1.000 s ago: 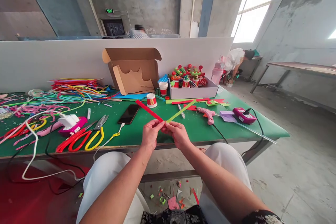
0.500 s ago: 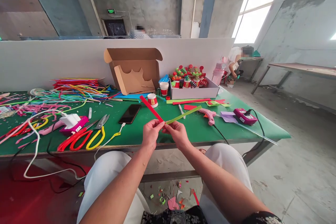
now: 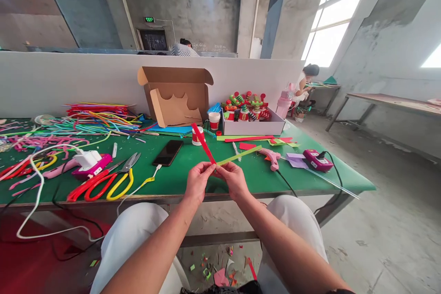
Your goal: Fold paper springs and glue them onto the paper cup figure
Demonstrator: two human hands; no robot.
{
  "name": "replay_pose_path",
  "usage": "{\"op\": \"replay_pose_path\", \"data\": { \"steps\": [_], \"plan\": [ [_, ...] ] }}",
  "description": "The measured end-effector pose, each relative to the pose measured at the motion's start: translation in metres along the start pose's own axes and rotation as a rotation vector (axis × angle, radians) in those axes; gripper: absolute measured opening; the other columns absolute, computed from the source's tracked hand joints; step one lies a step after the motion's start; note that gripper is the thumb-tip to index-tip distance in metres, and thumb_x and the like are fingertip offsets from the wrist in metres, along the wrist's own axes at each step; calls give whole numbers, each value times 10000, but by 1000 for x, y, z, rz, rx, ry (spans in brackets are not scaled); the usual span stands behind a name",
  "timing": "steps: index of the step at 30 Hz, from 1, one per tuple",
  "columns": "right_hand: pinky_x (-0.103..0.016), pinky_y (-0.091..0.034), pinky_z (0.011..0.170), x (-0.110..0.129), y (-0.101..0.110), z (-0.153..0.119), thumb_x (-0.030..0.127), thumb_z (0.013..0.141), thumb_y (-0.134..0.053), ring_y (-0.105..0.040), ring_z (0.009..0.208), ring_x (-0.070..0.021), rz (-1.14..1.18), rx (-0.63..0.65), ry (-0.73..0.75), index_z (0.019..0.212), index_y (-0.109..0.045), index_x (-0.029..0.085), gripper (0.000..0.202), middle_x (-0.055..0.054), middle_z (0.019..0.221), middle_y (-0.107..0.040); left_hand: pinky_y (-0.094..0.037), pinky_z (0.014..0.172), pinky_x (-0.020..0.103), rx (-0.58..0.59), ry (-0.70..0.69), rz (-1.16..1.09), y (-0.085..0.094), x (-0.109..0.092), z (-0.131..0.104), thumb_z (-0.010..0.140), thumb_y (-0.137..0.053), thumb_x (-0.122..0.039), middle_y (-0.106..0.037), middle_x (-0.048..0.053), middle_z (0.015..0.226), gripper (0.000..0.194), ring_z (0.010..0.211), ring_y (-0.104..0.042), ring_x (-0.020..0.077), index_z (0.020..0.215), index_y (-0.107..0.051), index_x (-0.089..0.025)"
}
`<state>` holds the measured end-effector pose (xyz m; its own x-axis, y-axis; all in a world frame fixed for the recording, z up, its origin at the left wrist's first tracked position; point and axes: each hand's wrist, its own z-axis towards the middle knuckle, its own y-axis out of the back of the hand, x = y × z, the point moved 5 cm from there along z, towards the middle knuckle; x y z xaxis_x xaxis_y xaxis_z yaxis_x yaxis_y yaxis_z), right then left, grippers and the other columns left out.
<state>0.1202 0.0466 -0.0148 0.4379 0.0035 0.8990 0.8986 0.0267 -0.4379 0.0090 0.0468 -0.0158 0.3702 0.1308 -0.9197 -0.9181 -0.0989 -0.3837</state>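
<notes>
My left hand (image 3: 199, 180) pinches the lower end of a red paper strip (image 3: 203, 143), which slants up and to the left. Close against it, my right hand (image 3: 233, 178) has its fingers closed on a green paper strip (image 3: 241, 155) that reaches up to the right. The two strips meet at my fingertips in a V, above the table's front part. How their ends overlap is hidden by the fingers. Just behind the red strip stands a red and white paper cup (image 3: 197, 138) with teal coiled pieces at its sides.
On the green table (image 3: 193, 183) lie scissors (image 3: 120, 177), a phone (image 3: 167, 152), a pink glue gun (image 3: 271, 158) and a pile of pipe cleaners (image 3: 99, 119). Behind are a cardboard box (image 3: 175, 76) and a white box (image 3: 251, 127) of finished figures. A person (image 3: 305, 83) sits far right.
The red strip has swung more upright and now overlaps the cup in view. Both hands still pinch the strips together. The whole view has shifted slightly.
</notes>
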Motion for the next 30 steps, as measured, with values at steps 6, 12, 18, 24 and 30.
{"op": "replay_pose_path", "data": {
  "steps": [6, 12, 18, 24, 30],
  "plan": [
    [-322, -529, 636, 0, 0, -1, 426, 546, -815, -612, 569, -162, -22, -22, 12, 632, -674, 183, 294, -9, 568, -664, -479, 681, 299, -22, 22, -8, 0, -1, -1, 498, -835, -425, -690, 35, 679, 378, 620, -594, 142, 702, -689, -142],
    [-309, -514, 641, 1, 0, -1, 416, 535, -820, -596, 575, -156, -75, -49, 44, 646, -681, 180, 295, -21, 619, -680, -461, 625, 277, -69, 12, 3, 2, -4, -1, 466, -836, -407, -693, 45, 670, 362, 614, -585, 141, 670, -691, -145],
    [-289, -510, 610, 5, 0, -2, 381, 559, -798, -587, 578, -147, -86, -100, 125, 613, -661, 194, 238, 0, 649, -658, -459, 617, 273, -92, 27, 13, 1, -3, -1, 461, -829, -372, -686, 35, 645, 313, 602, -576, 136, 628, -686, -149],
    [-340, -525, 708, 6, -4, -1, 367, 596, -765, -635, 614, -179, -118, -24, 128, 685, -682, 194, 211, -16, 649, -686, -425, 574, 244, -155, 31, -44, 8, -8, 3, 414, -854, -367, -669, 22, 618, 350, 566, -543, 109, 624, -684, -145],
    [-312, -534, 677, -2, 4, 6, 393, 507, -844, -598, 584, -138, 116, 36, -49, 636, -650, 180, 316, -7, 616, -648, -422, 558, 246, -39, 112, -86, 5, -15, 3, 391, -871, -347, -669, 27, 624, 376, 536, -521, 93, 649, -701, -132]
  ]
}}
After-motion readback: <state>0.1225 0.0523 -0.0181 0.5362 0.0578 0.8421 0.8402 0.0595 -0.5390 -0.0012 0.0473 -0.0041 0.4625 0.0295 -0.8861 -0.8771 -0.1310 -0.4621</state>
